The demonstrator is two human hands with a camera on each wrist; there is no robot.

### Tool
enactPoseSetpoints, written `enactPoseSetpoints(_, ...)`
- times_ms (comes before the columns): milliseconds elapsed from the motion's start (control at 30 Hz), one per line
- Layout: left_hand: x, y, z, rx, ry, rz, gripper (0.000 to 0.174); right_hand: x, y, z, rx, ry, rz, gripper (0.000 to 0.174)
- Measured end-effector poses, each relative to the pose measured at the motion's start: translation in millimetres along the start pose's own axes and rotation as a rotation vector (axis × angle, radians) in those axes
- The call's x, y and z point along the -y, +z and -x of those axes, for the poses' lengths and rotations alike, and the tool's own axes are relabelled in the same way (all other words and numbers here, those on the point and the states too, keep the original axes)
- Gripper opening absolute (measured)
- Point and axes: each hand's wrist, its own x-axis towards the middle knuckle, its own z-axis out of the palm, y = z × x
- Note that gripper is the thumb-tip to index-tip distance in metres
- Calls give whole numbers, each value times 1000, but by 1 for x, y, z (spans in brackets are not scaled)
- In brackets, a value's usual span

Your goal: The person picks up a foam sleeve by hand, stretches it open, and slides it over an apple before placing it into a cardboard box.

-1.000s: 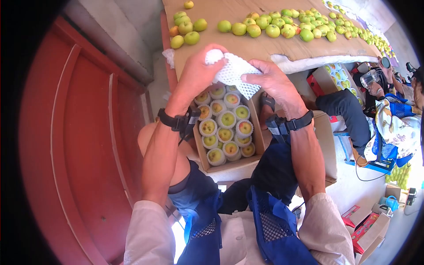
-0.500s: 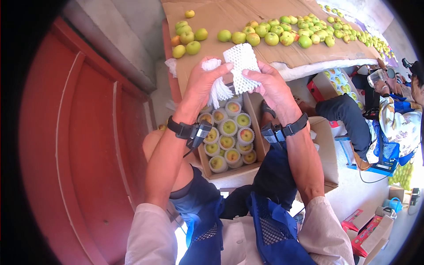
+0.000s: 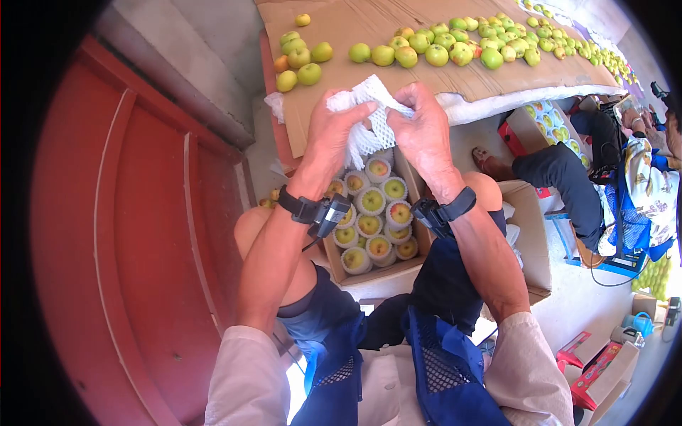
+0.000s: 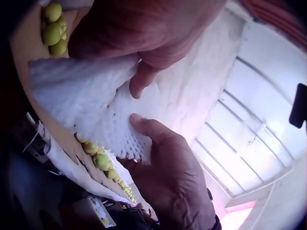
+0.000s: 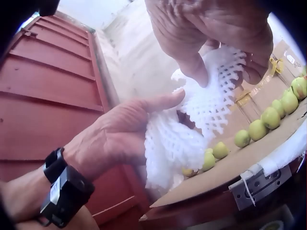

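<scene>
In the head view, both hands are raised over an open cardboard box of apples in white foam net sleeves. My left hand holds a bunched white foam net, its thumb stretched toward the right hand. My right hand pinches another foam net sleeve between thumb and fingers. This sleeve looks flattened and overlaps the left hand's bunch. In the left wrist view, the right thumb presses on the mesh, and the left thumb points down at it from above.
Behind the hands stands a cardboard-covered table with many loose green apples. A red metal door is at the left. At the right sits another person near a second apple box. An open carton stands by my right knee.
Half a second ago the right hand held its sleeve upright, beside the left hand's bunch. Now the sleeve is lower, tilted left over the bunch, and the right hand has turned with fingers more curled.
</scene>
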Motion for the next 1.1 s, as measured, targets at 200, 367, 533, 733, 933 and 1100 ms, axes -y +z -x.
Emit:
enactPoseSetpoints(200, -1, -1, 1, 43, -46, 46, 35, 5, -1, 8, 28, -142, 86, 29)
enactPoseSetpoints(367, -5, -2, 0, 84, -103, 154, 32, 15, -6, 11, 35, -99, 113, 32)
enactPoseSetpoints(533, -17, 5, 8, 111, -186, 231, 28, 0, 1, 8, -13, -68, -16, 31)
enactPoseSetpoints(733, -3, -7, -2, 162, -200, 329, 21, 0, 5, 12, 30, -68, -22, 30)
enactPoseSetpoints(933, -7, 0, 1, 161, -238, 393, 24, 0, 5, 15, 165, -92, -134, 30)
enactPoseSetpoints(1100, -6, -3, -2, 171, -199, 362, 24, 5, 7, 20, 254, -35, -264, 46)
